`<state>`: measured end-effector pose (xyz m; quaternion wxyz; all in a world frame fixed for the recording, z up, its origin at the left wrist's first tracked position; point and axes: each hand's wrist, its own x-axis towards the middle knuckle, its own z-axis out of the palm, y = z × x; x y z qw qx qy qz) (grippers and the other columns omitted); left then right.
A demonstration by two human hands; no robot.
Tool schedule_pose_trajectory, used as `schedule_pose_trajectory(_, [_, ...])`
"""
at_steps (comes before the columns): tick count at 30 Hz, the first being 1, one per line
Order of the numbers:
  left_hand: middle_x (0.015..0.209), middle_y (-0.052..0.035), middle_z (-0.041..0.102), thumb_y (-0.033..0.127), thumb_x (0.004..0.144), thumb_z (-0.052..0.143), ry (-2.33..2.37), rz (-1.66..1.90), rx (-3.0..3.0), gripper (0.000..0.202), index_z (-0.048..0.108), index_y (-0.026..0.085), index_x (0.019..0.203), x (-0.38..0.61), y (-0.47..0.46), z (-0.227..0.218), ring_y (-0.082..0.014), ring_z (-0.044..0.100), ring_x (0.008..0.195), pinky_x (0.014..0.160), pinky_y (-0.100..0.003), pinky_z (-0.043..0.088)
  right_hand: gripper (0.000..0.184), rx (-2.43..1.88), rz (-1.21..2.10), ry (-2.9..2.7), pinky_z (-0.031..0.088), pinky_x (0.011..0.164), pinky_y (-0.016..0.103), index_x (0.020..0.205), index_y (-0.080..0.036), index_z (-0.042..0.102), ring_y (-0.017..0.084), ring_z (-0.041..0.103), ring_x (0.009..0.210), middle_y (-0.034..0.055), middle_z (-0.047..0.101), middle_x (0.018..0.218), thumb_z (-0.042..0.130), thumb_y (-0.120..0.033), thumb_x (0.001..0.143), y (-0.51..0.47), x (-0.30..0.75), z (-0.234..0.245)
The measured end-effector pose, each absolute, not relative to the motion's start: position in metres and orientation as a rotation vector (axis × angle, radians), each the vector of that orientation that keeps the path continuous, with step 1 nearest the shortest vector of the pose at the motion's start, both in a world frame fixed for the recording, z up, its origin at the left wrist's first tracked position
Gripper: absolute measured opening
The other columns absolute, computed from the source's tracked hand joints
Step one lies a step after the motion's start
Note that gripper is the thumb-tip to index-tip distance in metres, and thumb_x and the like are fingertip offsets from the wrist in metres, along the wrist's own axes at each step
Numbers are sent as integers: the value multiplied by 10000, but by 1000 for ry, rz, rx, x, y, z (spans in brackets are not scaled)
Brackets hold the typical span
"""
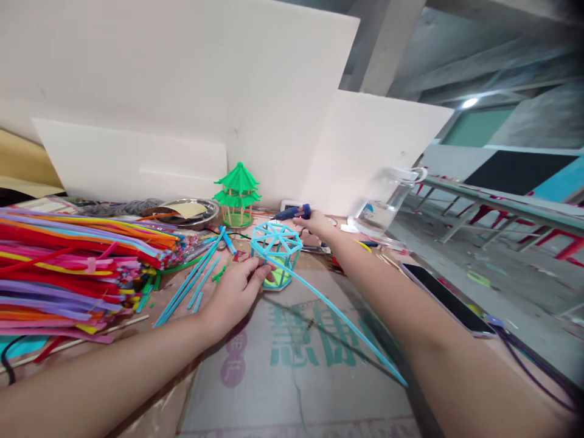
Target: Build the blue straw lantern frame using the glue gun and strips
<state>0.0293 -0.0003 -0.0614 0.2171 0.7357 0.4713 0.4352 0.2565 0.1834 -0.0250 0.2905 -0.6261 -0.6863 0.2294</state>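
Light-blue, many-sided openwork frame of thin fuzzy sticks (276,252), with spokes across its top and a yellow-green floor (279,277), stands upright near the middle of the work surface; it is taken as the centre of the dial, with 12 o'clock away from the wearer. Left hand (241,283), at 7 to 8 o'clock, is closed in a pinch on the frame's near edge. One long light-blue fuzzy strip (335,309) lies across the near rim beside these fingers and runs out between 4 and 5 o'clock. Right hand (317,225), between 1 and 2 o'clock, grips a dark-blue glue gun (292,213) with its nozzle turned toward 9 o'clock. The nozzle appears just beyond the far rim; contact with the frame cannot be confirmed at this angle. At 11 o'clock stands a green two-tiered model pagoda (238,194); at 10 o'clock, a round shiny metal dish (212,213). Loose light-blue sticks (190,281) lie at 8 o'clock, and thick multicoloured bundles of fuzzy stems (77,274) at 9 o'clock. A clear jug with a handle (381,204) stands at 2 o'clock. A black-screened phone (442,298) lies between 3 and 4 o'clock.
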Motion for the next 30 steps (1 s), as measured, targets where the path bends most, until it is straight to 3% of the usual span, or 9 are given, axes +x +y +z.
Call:
schedule_pose_trajectory(4, [702, -33, 617, 441, 961, 416, 1330, 1195, 2024, 378, 543, 216, 685, 29, 1, -63, -210, 584, 734, 651, -304, 421, 364, -1745, 653, -1899, 579, 909, 453, 1285, -171, 607, 242, 654, 1089, 98, 628, 1288, 632, -374, 983, 185, 256, -40])
schedule_pose_trajectory(10, [707, -36, 615, 442, 954, 421, 1332, 1195, 2023, 384, 520, 223, 655, 30, -1, -60, -207, 584, 735, 636, -296, 431, 304, -1761, 497, -2021, 530, 724, 264, 1179, -179, 687, 179, 692, 839, 49, 750, 1057, 722, -305, 905, 174, 273, -29])
schedule_pose_trajectory(14, [688, -31, 598, 420, 950, 426, 1334, 1206, 2033, 375, 519, 224, 645, 31, -2, -59, -203, 576, 717, 628, -291, 435, 231, -1818, 286, -2048, 463, 696, 253, 1072, -160, 727, 204, 678, 814, 86, 773, 936, 723, -196, 844, 152, 294, -10])
schedule_pose_trajectory(16, [669, -25, 583, 409, 948, 434, 1339, 1214, 2040, 374, 496, 225, 629, 31, -2, -59, -198, 563, 693, 619, -290, 426, 152, -1820, 185, -2048, 448, 714, 270, 996, -143, 731, 214, 664, 826, 113, 767, 921, 655, -210, 882, 133, 303, 2])
schedule_pose_trajectory(20, [661, -17, 575, 400, 954, 438, 1341, 1225, 2057, 366, 491, 224, 638, 30, -2, -59, -195, 550, 681, 619, -291, 412, 248, -1738, 134, -2100, 431, 659, 281, 848, -174, 698, 198, 631, 729, 73, 731, 792, 545, -342, 948, 83, 307, 23])
schedule_pose_trajectory(24, [726, -28, 623, 388, 962, 442, 1312, 1217, 2068, 346, 532, 216, 676, 30, -2, -58, -196, 578, 740, 657, -285, 444, 363, -1327, 558, -2236, 483, 651, 302, 772, -216, 619, 198, 657, 684, 46, 708, 744, 495, -503, 955, 30, 287, 24])
schedule_pose_trajectory(27, [737, -27, 638, 382, 964, 440, 1286, 1216, 2069, 341, 540, 213, 685, 31, -2, -57, -189, 583, 740, 660, -278, 460, 247, -1172, 963, -2162, 510, 607, 296, 909, -240, 543, 184, 655, 645, 7, 682, 720, 615, -475, 888, 5, 268, 9])
schedule_pose_trajectory(30, [745, -25, 645, 376, 967, 438, 1270, 1216, 2067, 331, 557, 211, 706, 31, -3, -57, -186, 590, 749, 675, -275, 476, 241, -1138, 1113, -2077, 470, 523, 264, 995, -253, 496, 154, 598, 561, -46, 625, 677, 647, -377, 855, -2, 257, -5])
